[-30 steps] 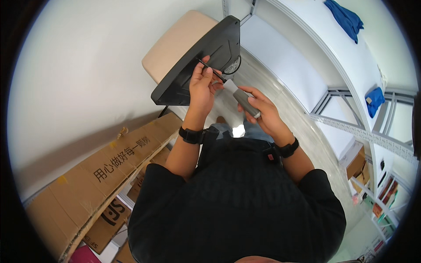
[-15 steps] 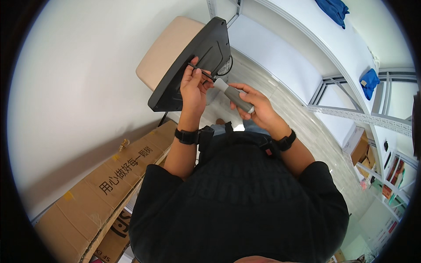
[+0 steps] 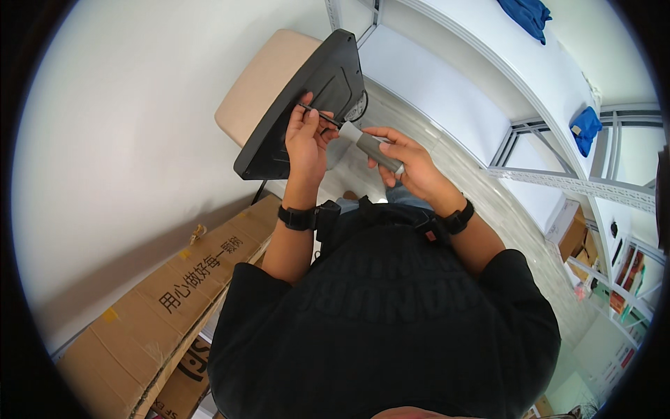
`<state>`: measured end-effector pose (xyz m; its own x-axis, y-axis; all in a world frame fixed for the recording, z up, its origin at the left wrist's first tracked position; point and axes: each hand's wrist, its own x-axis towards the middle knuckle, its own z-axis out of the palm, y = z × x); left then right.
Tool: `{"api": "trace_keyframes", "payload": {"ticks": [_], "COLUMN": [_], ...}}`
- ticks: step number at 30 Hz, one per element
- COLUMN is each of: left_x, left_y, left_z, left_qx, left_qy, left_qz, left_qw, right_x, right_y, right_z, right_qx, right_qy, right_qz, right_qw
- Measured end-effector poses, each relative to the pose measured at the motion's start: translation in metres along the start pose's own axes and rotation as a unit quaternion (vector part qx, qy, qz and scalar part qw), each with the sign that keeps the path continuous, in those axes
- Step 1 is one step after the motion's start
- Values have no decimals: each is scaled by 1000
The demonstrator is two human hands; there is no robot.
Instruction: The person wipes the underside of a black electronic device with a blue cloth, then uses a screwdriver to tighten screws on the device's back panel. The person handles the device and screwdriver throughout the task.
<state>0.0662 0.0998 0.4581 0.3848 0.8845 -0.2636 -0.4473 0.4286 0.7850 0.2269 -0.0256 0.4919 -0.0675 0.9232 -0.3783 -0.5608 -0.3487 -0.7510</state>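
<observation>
A black panel point(image 3: 326, 80) with moulded grooves stands tilted on its side, and a beige padded cushion point(image 3: 259, 78) is joined to its far face, like a seat seen from below. My right hand point(image 3: 413, 162) is wrapped around the thick grey body of an electric screwdriver point(image 3: 377, 149) with a pale collar. From the collar a thin dark shaft reaches up and left toward the panel. My left hand point(image 3: 307, 138) pinches this shaft near its far end, close to the panel. Fingers hide the tip, so I cannot tell whether it touches a screw.
A long cardboard box point(image 3: 188, 293) lies along the wall at the left. A black cable point(image 3: 364, 105) loops beside the panel's right edge. White shelving with metal frames point(image 3: 558, 167) runs down the right, holding blue cloths point(image 3: 585, 131). Pale wood-look flooring point(image 3: 453, 157) shows between.
</observation>
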Motion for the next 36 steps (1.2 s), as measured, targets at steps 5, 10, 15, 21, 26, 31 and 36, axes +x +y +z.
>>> {"api": "trace_keyframes", "payload": {"ticks": [5, 10, 15, 21, 26, 31, 36], "left_x": [0, 0, 0, -1, -2, -1, -3], "left_y": [-2, 0, 0, -1, 0, 0, -1], "left_z": [1, 3, 2, 0, -1, -2, 1], "left_qx": [-13, -18, -27, -39, -33, -26, -25], "left_qy": [5, 18, 18, 18, 25, 10, 11], "left_qz": [4, 8, 11, 18, 17, 17, 21], "left_qw": [1000, 1000, 999, 999, 999, 999, 999], "right_x": [-1, 1, 0, 0, 4, 1, 0], "right_y": [2, 0, -1, 3, 5, 3, 5], "right_z": [-3, -2, 2, 10, 8, 7, 2], "right_qx": [23, 47, 48, -100, -131, -26, 51], "right_qy": [-16, -35, -31, -12, -17, -7, -17], "right_qz": [6, 10, 24, -44, -55, -11, 16], "right_qw": [1000, 998, 998, 994, 990, 1000, 998]}}
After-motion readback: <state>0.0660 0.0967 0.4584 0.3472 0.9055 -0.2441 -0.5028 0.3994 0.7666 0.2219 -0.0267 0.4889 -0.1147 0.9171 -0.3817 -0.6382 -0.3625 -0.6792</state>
